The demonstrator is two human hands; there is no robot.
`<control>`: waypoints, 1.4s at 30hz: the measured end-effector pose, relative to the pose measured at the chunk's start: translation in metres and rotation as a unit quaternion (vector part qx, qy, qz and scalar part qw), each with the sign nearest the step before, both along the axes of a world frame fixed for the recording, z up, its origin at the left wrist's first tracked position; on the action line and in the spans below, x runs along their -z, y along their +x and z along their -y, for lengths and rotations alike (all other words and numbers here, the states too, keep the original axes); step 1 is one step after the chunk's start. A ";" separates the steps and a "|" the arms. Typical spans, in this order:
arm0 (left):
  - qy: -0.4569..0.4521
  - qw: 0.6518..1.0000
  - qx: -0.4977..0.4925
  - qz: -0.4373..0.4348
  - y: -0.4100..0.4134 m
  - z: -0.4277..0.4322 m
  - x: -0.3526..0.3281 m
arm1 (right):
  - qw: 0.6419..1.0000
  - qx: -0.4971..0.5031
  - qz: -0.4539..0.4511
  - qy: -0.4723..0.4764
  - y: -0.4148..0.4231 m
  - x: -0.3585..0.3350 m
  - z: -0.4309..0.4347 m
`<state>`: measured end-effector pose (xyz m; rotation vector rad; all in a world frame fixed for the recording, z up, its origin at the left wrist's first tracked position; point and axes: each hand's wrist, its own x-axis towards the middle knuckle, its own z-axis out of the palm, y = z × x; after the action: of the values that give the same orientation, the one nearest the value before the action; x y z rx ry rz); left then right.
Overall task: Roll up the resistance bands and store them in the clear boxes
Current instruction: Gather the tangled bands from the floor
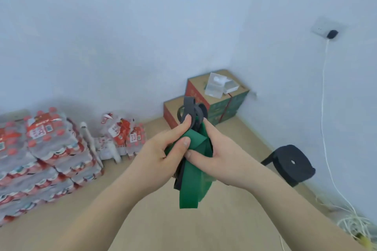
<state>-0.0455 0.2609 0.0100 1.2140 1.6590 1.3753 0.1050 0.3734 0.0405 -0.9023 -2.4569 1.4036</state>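
The left hand (pixel 161 153) and the right hand (pixel 216 149) met in mid-air over the floor (pixel 163 226), both gripping a bundle of bands. The green band (pixel 190 181) was folded between the two thumbs. The left thumb pressed the fold from the left, while the right thumb lay across the band just beneath it and the right fingers curled round behind. The left index finger reached up along the black bands (pixel 191 109), pinching them against the bundle.

The bundle's long axis ran roughly upright. The black loops stuck up above the fingertips, pointing away toward the corner. The green tail hung straight down below the palms, its square end pointing at the floor, with a dark strip alongside it on the left.

The clear boxes (pixel 220 85) sat well beyond the fingertips, on top of stacked cartons (pixel 224 106) in the corner; whether they held anything could not be told. A black stool (pixel 291 164) stood to the right of the right hand. Bottle packs (pixel 51 149) were stacked far left of the left hand.
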 end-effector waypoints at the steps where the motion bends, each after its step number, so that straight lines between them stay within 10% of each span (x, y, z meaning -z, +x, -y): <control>1: -0.004 1.000 0.011 -0.005 0.014 -0.026 0.000 | 1.000 0.011 0.002 0.000 0.017 0.000 -0.023; 22: -0.082 0.992 0.096 -0.011 0.107 -0.544 0.062 | 0.988 0.124 -0.010 -0.092 0.127 0.058 -0.512; 42: -0.143 0.976 -0.152 0.061 0.019 -0.724 0.151 | 0.971 -0.146 0.070 -0.174 -0.031 0.148 -0.774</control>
<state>-0.0261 0.9849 -0.1406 0.7204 1.9307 1.2991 0.0738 1.1479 -0.1077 -0.7427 -2.5733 1.9837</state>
